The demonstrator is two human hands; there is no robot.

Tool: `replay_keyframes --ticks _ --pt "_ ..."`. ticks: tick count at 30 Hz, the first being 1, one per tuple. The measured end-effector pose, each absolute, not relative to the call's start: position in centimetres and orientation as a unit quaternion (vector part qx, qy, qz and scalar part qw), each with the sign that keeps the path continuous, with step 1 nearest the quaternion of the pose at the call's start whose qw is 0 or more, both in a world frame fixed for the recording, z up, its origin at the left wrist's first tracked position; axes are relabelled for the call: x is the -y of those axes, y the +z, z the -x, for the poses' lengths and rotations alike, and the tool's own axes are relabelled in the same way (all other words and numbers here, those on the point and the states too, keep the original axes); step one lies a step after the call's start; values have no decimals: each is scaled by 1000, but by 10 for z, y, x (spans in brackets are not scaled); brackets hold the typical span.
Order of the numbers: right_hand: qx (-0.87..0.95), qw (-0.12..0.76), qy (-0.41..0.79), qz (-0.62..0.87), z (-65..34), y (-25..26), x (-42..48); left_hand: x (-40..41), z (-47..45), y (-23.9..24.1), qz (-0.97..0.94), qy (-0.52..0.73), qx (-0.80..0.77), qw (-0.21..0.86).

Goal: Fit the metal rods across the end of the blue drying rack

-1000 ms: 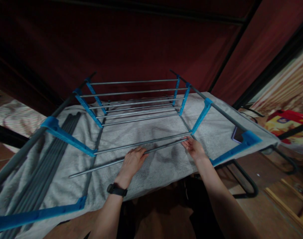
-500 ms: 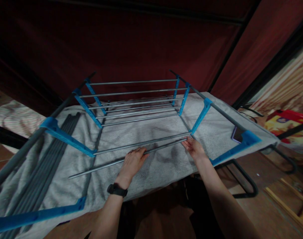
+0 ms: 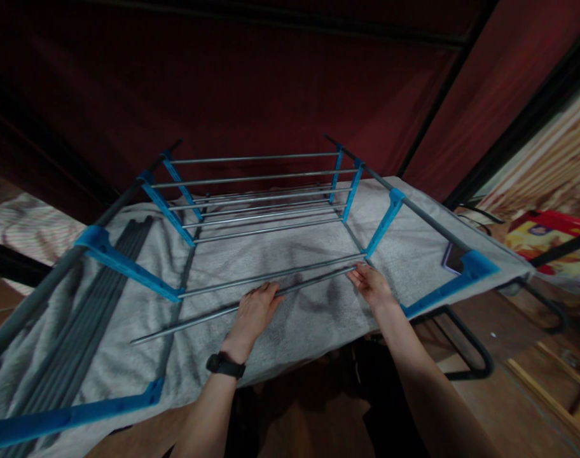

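A loose thin metal rod (image 3: 194,320) lies slanted across the grey cloth (image 3: 290,318) on the table. My left hand (image 3: 252,312), with a black watch on its wrist, is closed over the rod's middle. At the rod's right end, beside a blue plastic bracket (image 3: 384,222), my right hand (image 3: 372,284) pinches the rod. Around them stands a rack frame of grey tubes, blue brackets and several fitted metal rods (image 3: 266,216).
A bundle of dark grey tubes (image 3: 94,299) lies on the cloth at the left. A phone (image 3: 453,257) rests near the table's right edge. On the floor to the right are black table legs (image 3: 466,343), wooden sticks (image 3: 547,401) and a red box (image 3: 547,238).
Almost nothing differs; both hands stay on the rod, with only a slight shift of the view.
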State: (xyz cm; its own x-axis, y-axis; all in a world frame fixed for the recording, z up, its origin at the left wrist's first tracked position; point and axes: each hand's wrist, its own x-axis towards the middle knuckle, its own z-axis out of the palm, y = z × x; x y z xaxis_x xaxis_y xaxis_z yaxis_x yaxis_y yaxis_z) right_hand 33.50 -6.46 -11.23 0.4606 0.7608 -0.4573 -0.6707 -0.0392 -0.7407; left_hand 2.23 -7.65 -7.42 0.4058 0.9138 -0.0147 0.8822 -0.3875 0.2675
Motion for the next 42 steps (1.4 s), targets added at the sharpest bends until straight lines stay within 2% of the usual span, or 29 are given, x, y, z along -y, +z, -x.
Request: replay_keyframes --ticks 42 --pt "42 670 522 526 -333 -106 65 74 -18 -78 -827 56 -544 133"
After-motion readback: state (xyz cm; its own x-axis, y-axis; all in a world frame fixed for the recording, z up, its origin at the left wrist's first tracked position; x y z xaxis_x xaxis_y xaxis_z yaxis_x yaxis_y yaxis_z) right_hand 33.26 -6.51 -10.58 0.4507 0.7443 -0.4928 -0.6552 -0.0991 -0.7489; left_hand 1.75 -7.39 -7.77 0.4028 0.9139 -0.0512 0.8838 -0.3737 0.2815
